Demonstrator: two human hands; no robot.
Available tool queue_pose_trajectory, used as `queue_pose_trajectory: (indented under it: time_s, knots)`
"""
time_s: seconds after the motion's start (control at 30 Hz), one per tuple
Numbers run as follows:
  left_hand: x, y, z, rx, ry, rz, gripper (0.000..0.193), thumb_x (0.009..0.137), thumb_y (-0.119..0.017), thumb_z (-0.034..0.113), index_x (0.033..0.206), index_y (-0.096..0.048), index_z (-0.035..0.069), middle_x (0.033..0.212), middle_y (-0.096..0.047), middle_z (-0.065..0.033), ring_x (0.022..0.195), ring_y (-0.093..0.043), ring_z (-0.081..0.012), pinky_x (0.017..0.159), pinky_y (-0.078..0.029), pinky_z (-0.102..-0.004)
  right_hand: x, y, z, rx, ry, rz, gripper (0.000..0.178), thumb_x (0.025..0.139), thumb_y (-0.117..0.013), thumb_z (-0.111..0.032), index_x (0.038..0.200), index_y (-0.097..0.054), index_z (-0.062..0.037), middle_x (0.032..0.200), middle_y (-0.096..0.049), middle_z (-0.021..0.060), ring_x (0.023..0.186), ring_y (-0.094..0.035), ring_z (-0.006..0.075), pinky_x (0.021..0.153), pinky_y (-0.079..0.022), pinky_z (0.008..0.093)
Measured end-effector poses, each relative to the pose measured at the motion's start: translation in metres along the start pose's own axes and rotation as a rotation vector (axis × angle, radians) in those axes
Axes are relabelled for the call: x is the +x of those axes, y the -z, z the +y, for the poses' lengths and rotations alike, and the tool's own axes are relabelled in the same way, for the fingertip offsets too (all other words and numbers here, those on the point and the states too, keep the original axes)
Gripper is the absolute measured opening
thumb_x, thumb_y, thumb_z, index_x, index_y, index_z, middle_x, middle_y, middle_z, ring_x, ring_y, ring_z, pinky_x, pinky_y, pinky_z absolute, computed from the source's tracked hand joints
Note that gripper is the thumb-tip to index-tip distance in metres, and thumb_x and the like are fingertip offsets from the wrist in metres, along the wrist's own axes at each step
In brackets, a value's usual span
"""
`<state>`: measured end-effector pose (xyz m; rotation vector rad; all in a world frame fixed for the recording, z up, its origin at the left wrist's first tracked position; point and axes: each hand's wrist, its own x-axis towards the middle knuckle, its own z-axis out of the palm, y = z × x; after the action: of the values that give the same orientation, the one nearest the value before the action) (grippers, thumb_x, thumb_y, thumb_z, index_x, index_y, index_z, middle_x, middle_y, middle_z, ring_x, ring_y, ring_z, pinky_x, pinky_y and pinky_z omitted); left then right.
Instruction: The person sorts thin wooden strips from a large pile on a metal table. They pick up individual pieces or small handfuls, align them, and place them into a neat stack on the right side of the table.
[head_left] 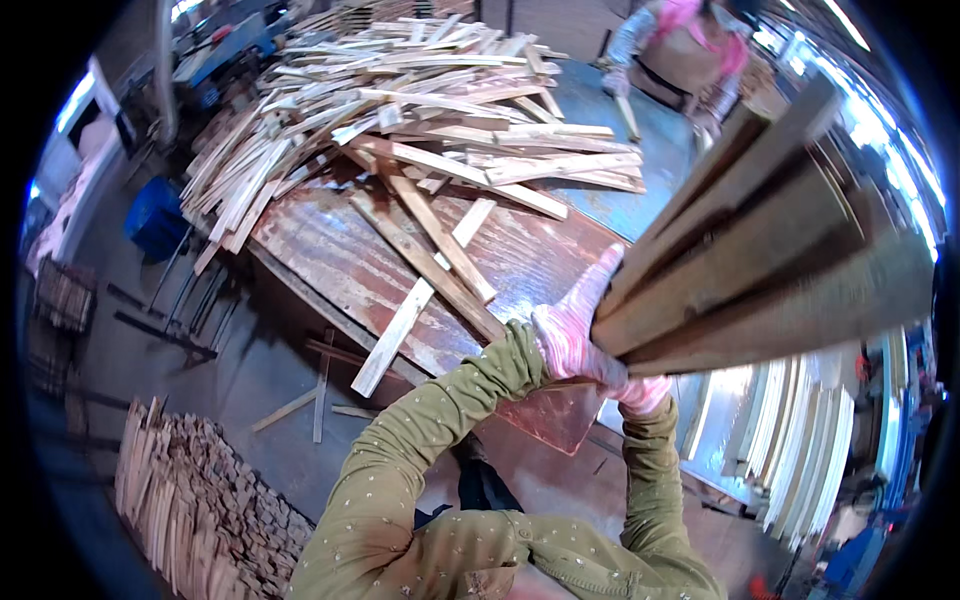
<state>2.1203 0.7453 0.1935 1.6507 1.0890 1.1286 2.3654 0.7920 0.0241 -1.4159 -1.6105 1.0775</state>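
Note:
A bundle of several rough wooden slats [740, 240] fans out upward to the right, raised above the table's near corner. Around its lower end closes my left hand [570, 325], in a pink and white glove, with the thumb along the side. My right hand [645, 393], gloved alike, is at the bundle's underside; its fingers are mostly hidden behind the wood and my left hand. Loose slats [425, 240] lie crossed on the reddish-brown worktable [330, 240] beside my left forearm.
A large heap of pale slats [400, 100] covers the table's far side. Across the blue tabletop [600, 110] a person [690, 50] handles a slat. Stacked sticks [210, 500] stand on the floor at lower left. Long pale strips [800, 430] lie on the right.

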Motion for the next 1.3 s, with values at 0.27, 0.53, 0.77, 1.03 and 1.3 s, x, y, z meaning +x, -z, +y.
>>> queue_pose_trajectory:
  time_s: [0.27, 0.53, 0.77, 1.03, 1.3]
  knots:
    - [-0.059, -0.029, -0.044, -0.147, -0.165, 0.622, 0.13, 0.046, -0.084, 0.064, 0.147, -0.029, 0.002, 0.132, -0.048, -0.0188, 0.124, -0.047, -0.032, 0.108, -0.033, -0.0378, 0.0, -0.017, -0.019, -0.048, 0.172, -0.149, 0.039, 0.083, -0.071, -0.023, 0.115, -0.062, -0.0039, 0.111, -0.065, 0.0081, 0.104, -0.059, 0.0188, 0.09, -0.047, 0.0354]
    - [-0.272, 0.022, -0.035, -0.575, -0.341, 1.201, 0.119, 0.066, -0.086, 0.01, 0.153, -0.006, 0.013, 0.146, -0.035, -0.0094, 0.129, -0.038, -0.0209, 0.11, -0.032, -0.0363, -0.091, -0.211, -0.119, 0.178, 0.327, -1.158, 0.041, 0.083, -0.07, -0.023, 0.118, -0.062, -0.0038, 0.114, -0.064, 0.0088, 0.108, -0.059, 0.0193, 0.093, -0.047, 0.0357]
    - [-0.593, -0.003, -0.003, -0.937, -0.749, 1.851, 0.091, 0.072, -0.081, 0.015, 0.142, -0.024, 0.007, 0.124, -0.049, -0.0119, 0.105, -0.051, -0.0197, 0.085, -0.049, -0.0345, -0.396, -0.408, -0.233, 0.196, 0.36, -2.214, 0.04, 0.085, -0.068, -0.015, 0.12, -0.057, 0.0009, 0.112, -0.061, 0.0065, 0.103, -0.058, 0.0164, 0.09, -0.048, 0.0321]
    - [-0.843, -0.143, 0.144, -0.511, -1.316, 2.686, 0.056, 0.091, -0.06, 0.038, 0.126, -0.037, 0.0, 0.094, -0.048, -0.0121, 0.072, -0.051, -0.0184, 0.052, -0.048, -0.0281, -0.794, -0.438, -0.239, -0.108, -0.258, -3.126, 0.085, 0.082, -0.072, -0.038, 0.141, -0.029, 0.0047, 0.134, -0.047, 0.0143, 0.125, -0.046, 0.0244, 0.102, -0.044, 0.036]
    - [-0.966, -0.284, 0.132, 0.502, 2.232, 2.683, 0.099, 0.082, -0.055, 0.065, 0.145, -0.023, -0.004, 0.144, -0.025, -0.0372, 0.136, -0.023, -0.0506, 0.112, -0.017, -0.0581, -0.919, -0.364, -0.161, -0.549, 1.903, -2.304, 0.098, 0.085, -0.052, -0.061, 0.149, -0.011, 0.0001, 0.15, -0.025, 0.0278, 0.14, -0.027, 0.0421, 0.113, -0.025, 0.0503]
